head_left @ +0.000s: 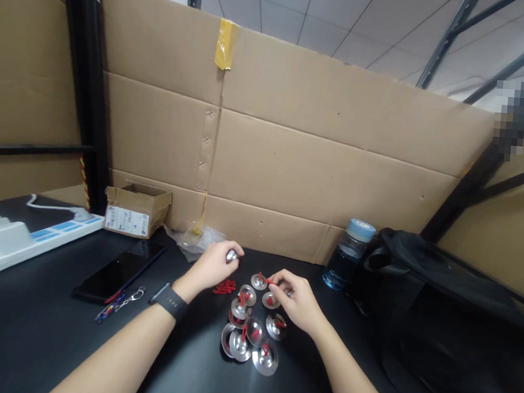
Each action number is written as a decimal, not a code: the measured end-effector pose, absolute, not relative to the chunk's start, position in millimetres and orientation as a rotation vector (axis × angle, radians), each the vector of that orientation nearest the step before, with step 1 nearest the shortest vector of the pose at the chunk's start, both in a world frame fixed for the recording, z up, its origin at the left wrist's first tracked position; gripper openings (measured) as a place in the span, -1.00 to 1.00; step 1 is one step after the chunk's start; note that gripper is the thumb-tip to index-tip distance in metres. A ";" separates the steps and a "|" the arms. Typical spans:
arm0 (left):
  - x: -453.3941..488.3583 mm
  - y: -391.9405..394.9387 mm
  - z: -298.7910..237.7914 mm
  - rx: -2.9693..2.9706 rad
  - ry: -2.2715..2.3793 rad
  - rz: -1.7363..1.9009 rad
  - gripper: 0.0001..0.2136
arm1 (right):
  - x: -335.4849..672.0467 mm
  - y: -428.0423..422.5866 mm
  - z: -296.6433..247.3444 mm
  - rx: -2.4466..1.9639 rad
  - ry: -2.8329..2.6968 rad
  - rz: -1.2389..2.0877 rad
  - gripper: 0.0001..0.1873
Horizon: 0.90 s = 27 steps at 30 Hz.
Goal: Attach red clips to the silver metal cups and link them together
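Several small silver finger cymbals [252, 333] with red loops lie clustered on the black table [32, 336]. My left hand [215, 264], with a black watch on its wrist, is closed around one small silver cymbal [231, 255] just above a little heap of red loops [225, 287]. To the right, my right hand [293, 297] pinches a red loop [267, 280] beside a cymbal [258, 281] at the top of the cluster.
A black phone [120, 270] and a keyring [122, 302] lie at the left, near a white power strip [26, 237] and a small cardboard box [136, 210]. A blue-capped bottle [349, 254] and a black bag [434, 298] stand at the right. Cardboard walls close the back.
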<state>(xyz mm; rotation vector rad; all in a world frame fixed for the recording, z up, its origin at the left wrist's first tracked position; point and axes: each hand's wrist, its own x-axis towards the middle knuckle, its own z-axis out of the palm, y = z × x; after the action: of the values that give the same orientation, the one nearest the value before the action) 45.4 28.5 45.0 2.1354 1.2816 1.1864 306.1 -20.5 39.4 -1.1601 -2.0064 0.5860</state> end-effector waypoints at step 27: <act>84.9 -2.4 38.8 1.906 0.756 0.888 -0.65 | 300.7 -19.8 39.6 -1.017 -1.957 0.434 -0.84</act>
<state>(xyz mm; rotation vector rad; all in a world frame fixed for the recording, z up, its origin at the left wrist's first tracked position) 84.9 -2.4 38.8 1.9055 0.7562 0.8880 300.7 -19.8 39.6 -1.0169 -1.9573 0.4338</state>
